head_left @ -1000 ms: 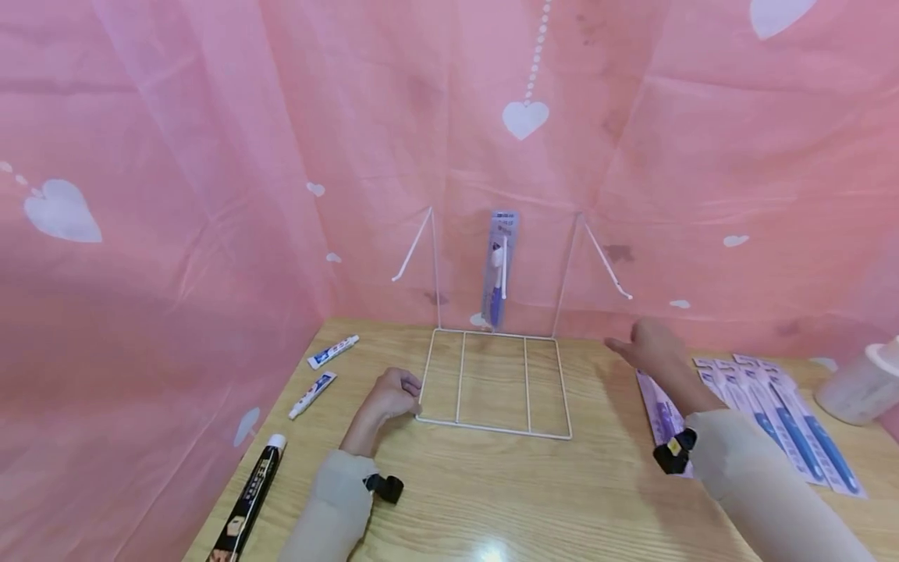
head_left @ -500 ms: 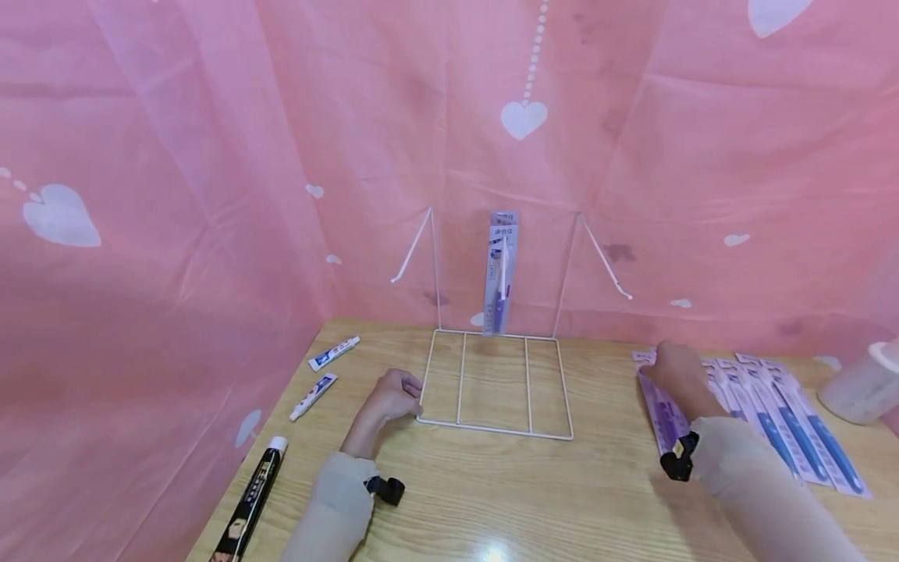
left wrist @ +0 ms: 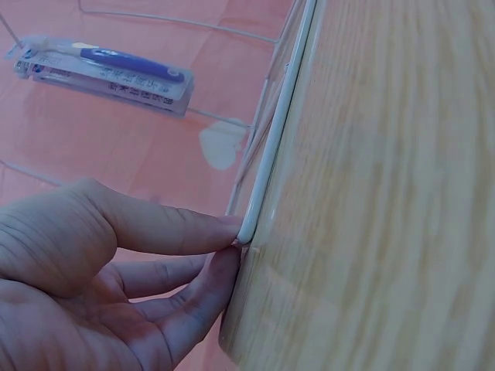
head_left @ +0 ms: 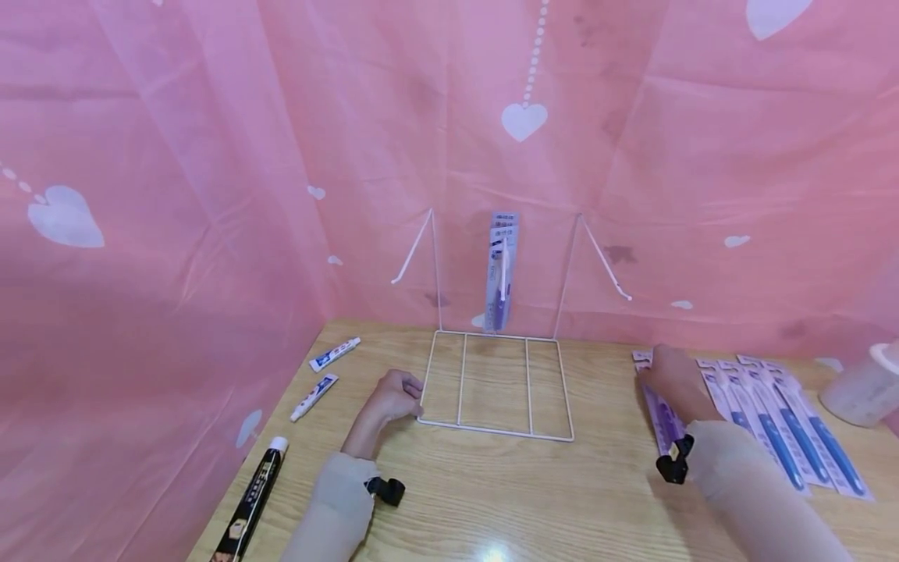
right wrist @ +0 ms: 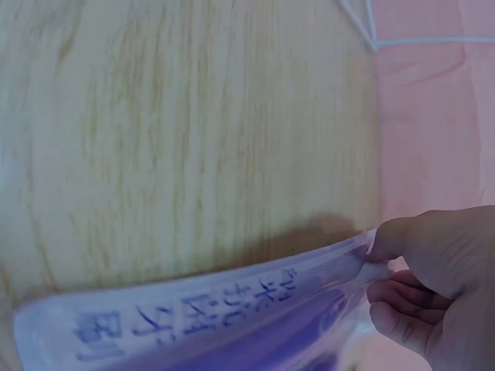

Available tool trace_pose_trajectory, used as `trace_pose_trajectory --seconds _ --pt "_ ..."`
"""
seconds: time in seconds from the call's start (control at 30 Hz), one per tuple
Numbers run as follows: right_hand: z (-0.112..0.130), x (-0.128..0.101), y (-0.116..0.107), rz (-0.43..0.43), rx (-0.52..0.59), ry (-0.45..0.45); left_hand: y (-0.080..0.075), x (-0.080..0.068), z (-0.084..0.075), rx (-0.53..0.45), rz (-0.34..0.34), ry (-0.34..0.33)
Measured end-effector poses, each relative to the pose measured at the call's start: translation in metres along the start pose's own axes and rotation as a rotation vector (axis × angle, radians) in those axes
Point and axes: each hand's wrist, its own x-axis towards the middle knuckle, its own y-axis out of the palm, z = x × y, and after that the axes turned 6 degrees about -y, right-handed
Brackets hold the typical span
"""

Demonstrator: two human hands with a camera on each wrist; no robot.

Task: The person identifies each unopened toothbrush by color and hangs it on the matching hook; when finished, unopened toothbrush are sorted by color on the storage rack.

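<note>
At the front left corner of a white wire display rack [head_left: 495, 430], my left hand [head_left: 393, 396] pinches the wire between thumb and fingers; the left wrist view shows this grip up close. My right hand [head_left: 677, 384] is over the purple packaged toothbrushes [head_left: 663, 425] on the right side of the table. In the right wrist view, thumb and fingers pinch the end of one purple toothbrush pack [right wrist: 255, 325]. Several purple toothbrush packs [head_left: 495, 273] hang one behind another from the rack's middle hook. The left arm [head_left: 416, 246] and right arm [head_left: 602, 256] of the rack carry nothing.
Blue packaged toothbrushes [head_left: 797, 425] lie fanned out right of my right hand. A whitish cylinder [head_left: 858, 390] stands at the far right. Two small toothpaste tubes [head_left: 334, 353] and a black toothpaste tube [head_left: 249, 499] lie on the left. A pink curtain [head_left: 379, 156] hangs behind the table.
My right hand has moved right and down from beside the rack onto the purple toothbrush packs and taken hold of one. The left hand stays on the rack's corner.
</note>
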Motion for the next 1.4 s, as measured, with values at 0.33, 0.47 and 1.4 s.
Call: trace_pose_trajectory --seconds 0.33,0.47,1.4 --pt "0.041 0.003 -0.032 -0.3 -0.048 -0.157 -0.003 0.0 0.0 0.012 -0.005 -0.01" --pt "0.071 0.001 -0.05 -0.374 -0.051 -0.205 -0.003 0.0 0.0 0.009 -0.004 -0.014" --pt "0.226 -0.065 -0.091 -0.797 0.001 -0.667 0.001 -0.001 0.0 0.004 -0.003 -0.008"
